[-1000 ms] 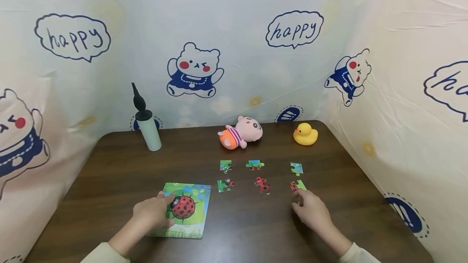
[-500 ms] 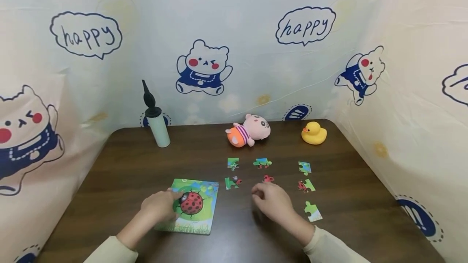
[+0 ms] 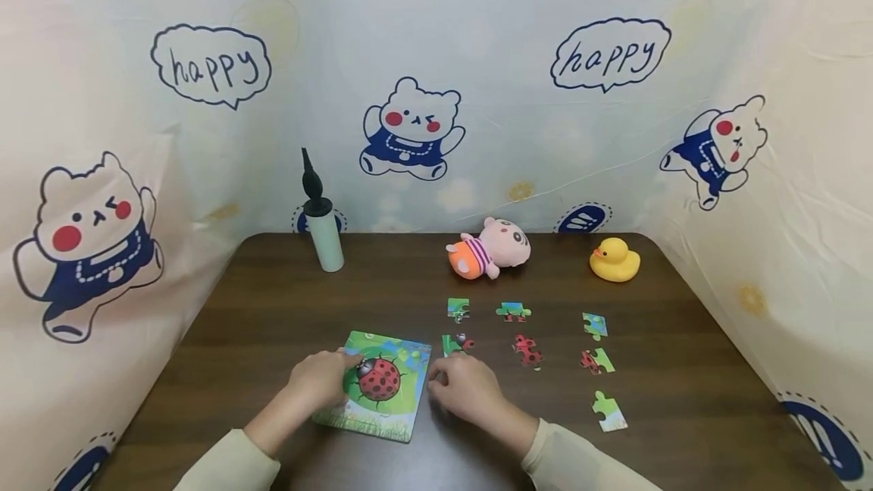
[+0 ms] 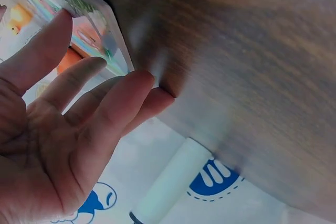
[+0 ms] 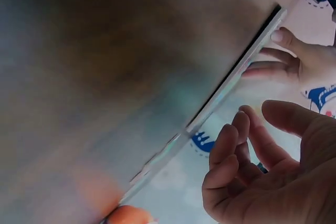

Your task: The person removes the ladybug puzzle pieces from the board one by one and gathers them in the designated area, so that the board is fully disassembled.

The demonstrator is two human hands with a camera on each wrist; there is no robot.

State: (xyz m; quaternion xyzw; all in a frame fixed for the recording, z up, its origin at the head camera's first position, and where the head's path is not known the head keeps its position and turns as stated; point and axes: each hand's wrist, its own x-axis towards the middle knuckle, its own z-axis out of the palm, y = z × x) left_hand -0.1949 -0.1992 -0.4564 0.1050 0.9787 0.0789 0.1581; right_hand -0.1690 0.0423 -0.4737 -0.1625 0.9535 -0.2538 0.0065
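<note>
A square board with a ladybug picture (image 3: pixel 382 383) lies on the brown table. My left hand (image 3: pixel 317 381) rests at its left side, a finger reaching onto the picture. In the left wrist view, the fingers of that hand are loosely extended near the board's edge. My right hand (image 3: pixel 467 392) hovers just off the board's right edge, its fingers loosely bent with nothing visible between them. Beyond it, a jigsaw piece with the ladybug's head (image 3: pixel 450 345) is partly covered by the hand. A red spotted piece (image 3: pixel 527 351) lies to the right.
More jigsaw pieces lie apart: a blue-green one (image 3: pixel 595 325), a red-green one (image 3: pixel 597 361) and a green-white one (image 3: pixel 609 411) among them. Along the back stand a pump (image 3: pixel 326 241), a pink plush toy (image 3: pixel 489 248) and a yellow rubber duck (image 3: pixel 614 260). Printed cloth surrounds the table.
My right hand has moved left, from the right-hand pieces past the red spotted piece to the board's edge. The left hand stays on the board. The head view has turned slightly left.
</note>
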